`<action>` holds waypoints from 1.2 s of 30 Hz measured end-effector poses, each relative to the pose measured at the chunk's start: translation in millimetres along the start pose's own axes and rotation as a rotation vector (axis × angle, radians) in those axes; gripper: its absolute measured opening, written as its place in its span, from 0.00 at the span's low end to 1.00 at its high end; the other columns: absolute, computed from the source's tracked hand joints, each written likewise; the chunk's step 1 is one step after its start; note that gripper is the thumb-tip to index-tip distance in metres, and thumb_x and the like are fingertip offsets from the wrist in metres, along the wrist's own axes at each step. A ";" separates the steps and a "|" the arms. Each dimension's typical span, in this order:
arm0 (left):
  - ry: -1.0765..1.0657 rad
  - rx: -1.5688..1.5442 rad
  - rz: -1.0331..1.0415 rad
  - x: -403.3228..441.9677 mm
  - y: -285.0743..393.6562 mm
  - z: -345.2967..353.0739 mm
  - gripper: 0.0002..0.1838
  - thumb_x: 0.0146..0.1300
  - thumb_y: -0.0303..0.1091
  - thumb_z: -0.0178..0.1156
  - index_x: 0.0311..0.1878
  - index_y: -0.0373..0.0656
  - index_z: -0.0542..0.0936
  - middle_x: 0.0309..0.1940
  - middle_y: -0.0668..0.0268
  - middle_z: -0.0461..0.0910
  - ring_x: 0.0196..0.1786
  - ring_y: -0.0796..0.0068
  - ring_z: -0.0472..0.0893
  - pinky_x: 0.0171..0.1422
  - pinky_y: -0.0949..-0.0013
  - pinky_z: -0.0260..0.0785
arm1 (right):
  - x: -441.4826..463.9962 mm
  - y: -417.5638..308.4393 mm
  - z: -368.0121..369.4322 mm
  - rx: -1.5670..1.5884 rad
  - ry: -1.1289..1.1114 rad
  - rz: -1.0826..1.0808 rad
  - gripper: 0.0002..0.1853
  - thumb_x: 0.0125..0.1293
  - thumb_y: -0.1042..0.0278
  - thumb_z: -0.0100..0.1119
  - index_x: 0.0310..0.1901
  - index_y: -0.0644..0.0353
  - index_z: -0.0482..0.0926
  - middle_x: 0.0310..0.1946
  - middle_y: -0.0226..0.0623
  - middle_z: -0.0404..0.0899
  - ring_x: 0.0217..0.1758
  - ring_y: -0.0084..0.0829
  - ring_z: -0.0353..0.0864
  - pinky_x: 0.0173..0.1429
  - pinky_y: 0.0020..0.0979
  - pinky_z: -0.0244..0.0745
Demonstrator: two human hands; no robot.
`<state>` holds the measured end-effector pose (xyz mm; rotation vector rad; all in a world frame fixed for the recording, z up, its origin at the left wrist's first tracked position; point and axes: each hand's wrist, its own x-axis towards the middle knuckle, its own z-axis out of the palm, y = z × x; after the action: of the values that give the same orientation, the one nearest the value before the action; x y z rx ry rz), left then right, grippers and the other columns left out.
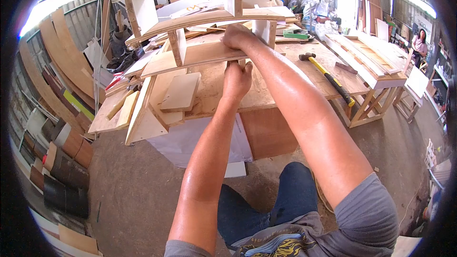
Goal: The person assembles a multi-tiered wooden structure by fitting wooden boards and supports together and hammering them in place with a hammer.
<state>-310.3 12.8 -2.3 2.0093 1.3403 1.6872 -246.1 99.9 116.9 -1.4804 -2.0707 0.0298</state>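
Note:
A plywood frame of stacked shelves and short uprights stands on the workbench [259, 88]. My right hand [238, 37] reaches in between two shelves, its fingers curled just over the lower shelf board [200, 56]. What it grips, if anything, is hidden. Directly below that board is my left hand [238, 78], closed and upright with its top near the board's underside. I cannot make out what is in its fingers. Above my right hand runs the upper shelf board [190, 23].
A hammer [328, 76] with a yellow and black handle lies right of my arms, beside a dark wooden block [346, 68]. A pale board [181, 92] rests at the left. A green tool [296, 34] lies behind. A person [420, 47] sits far right.

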 end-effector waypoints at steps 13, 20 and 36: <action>0.010 -0.008 0.002 6.6 -21.7 5.5 0.22 0.73 0.37 0.63 0.53 0.24 0.71 0.30 0.45 0.81 0.34 0.51 0.82 0.40 0.52 0.73 | -5.8 -6.0 -2.3 0.018 -0.024 -0.033 0.19 0.62 0.71 0.57 0.53 0.65 0.87 0.54 0.55 0.86 0.61 0.52 0.85 0.66 0.50 0.79; 0.017 -0.091 -0.065 6.9 -22.3 5.9 0.28 0.70 0.43 0.67 0.57 0.25 0.72 0.24 0.56 0.81 0.24 0.67 0.81 0.28 0.60 0.71 | -9.6 -13.0 -5.8 -0.002 -0.056 0.033 0.21 0.67 0.70 0.55 0.59 0.63 0.85 0.60 0.53 0.83 0.66 0.50 0.83 0.69 0.50 0.77; 0.297 0.808 0.434 -27.3 25.0 -54.8 0.40 0.58 0.60 0.74 0.68 0.46 0.76 0.67 0.58 0.78 0.76 0.51 0.69 0.85 0.35 0.45 | -13.0 -12.6 -4.8 -0.024 -0.082 0.043 0.19 0.69 0.70 0.56 0.59 0.62 0.85 0.59 0.53 0.84 0.64 0.50 0.84 0.68 0.48 0.79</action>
<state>-343.2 -42.4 13.3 2.7135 2.0594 1.8570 -251.9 82.3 119.4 -1.5624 -2.1101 0.0836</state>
